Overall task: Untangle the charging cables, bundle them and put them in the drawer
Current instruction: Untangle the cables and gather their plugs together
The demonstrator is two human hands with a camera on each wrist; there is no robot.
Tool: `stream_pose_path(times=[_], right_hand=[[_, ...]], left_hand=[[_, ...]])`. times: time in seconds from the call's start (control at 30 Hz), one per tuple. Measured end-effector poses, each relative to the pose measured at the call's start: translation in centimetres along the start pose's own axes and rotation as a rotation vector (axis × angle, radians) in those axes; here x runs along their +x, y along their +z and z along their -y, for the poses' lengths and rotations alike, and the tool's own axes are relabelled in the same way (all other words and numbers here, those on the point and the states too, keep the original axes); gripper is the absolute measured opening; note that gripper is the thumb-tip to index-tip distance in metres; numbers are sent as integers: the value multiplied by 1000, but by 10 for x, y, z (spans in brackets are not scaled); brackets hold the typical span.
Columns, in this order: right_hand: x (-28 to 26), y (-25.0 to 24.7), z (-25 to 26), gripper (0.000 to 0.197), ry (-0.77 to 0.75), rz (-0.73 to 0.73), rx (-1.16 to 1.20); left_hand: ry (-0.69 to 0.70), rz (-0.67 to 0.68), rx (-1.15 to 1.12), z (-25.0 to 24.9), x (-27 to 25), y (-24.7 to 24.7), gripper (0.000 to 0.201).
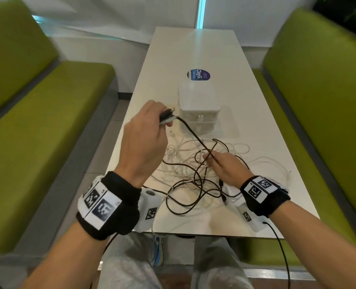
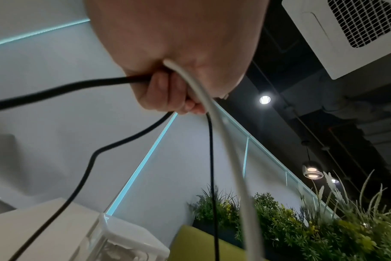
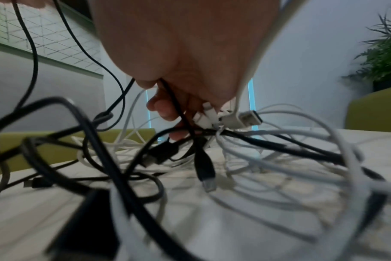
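Note:
A tangle of black and white charging cables (image 1: 198, 174) lies on the white table (image 1: 266, 147). My left hand (image 1: 152, 122) is raised above the table and grips the ends of a black cable (image 1: 191, 134) and a white cable (image 2: 223, 141). The black cable runs taut down to my right hand (image 1: 218, 165), which pinches it just over the pile. In the right wrist view the right hand's fingers (image 3: 165, 109) curl round the black cable (image 3: 179, 109), with white plugs (image 3: 234, 120) beside them. A small white drawer unit (image 1: 198, 107) stands behind the pile, its drawers closed.
A round blue sticker (image 1: 198, 74) lies on the table behind the drawer unit. Green benches (image 1: 48, 122) flank the table on both sides (image 1: 318, 101). Several cable loops spread toward the right table edge (image 1: 277, 170). Plants (image 2: 324, 220) stand behind the right bench.

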State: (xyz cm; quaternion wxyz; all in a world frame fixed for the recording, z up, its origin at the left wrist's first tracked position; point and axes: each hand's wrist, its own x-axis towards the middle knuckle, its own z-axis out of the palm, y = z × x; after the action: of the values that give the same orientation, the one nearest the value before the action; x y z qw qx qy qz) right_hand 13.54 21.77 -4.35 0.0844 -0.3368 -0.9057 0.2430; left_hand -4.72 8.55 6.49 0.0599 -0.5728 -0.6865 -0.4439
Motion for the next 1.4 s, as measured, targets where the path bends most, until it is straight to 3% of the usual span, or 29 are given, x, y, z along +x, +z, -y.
stream_pose_path(times=[0.13, 0.23, 0.33, 0.4, 0.5, 0.6, 0.77, 0.87, 0.97, 1.1, 1.2, 1.3, 1.4], right_hand=[[1, -7, 8, 36, -50, -99, 15], [-3, -15, 16, 32, 23, -253, 23], [-6, -19, 13, 39, 187, -284, 297], [-10, -22, 10, 40, 225, -166, 265], [-21, -27, 18, 42, 228, 155, 73], [-33, -32, 30, 41, 199, 508, 181], [-40, -23, 47, 18, 128, 881, 266], [-38, -15, 45, 46, 92, 997, 93], [-34, -19, 40, 45, 108, 836, -66], [-31, -34, 50, 19, 65, 596, 104], [-30, -39, 69, 23, 13, 405, 287], [-25, -39, 82, 27, -4, 131, 393], [-19, -33, 86, 27, -30, 10, 281]], left_hand=[[-14, -113, -89, 10, 0, -6, 17], [-79, -234, -107, 17, -2, -11, 17], [-139, -332, -155, 18, -2, -21, 16], [-92, -312, -125, 17, -4, -24, 17], [35, -172, -141, 10, -10, -23, 18], [70, 6, -300, 6, -17, -22, 16], [32, 247, -430, 2, -26, -21, 23], [2, 325, -453, -1, -29, -21, 27], [-29, 389, -479, -1, -31, -21, 28], [-23, 435, -476, -4, -34, -19, 28], [4, 396, -493, -9, -35, -19, 26], [-56, 355, -586, -10, -34, -20, 25], [-101, 324, -664, -14, -33, -23, 27]])
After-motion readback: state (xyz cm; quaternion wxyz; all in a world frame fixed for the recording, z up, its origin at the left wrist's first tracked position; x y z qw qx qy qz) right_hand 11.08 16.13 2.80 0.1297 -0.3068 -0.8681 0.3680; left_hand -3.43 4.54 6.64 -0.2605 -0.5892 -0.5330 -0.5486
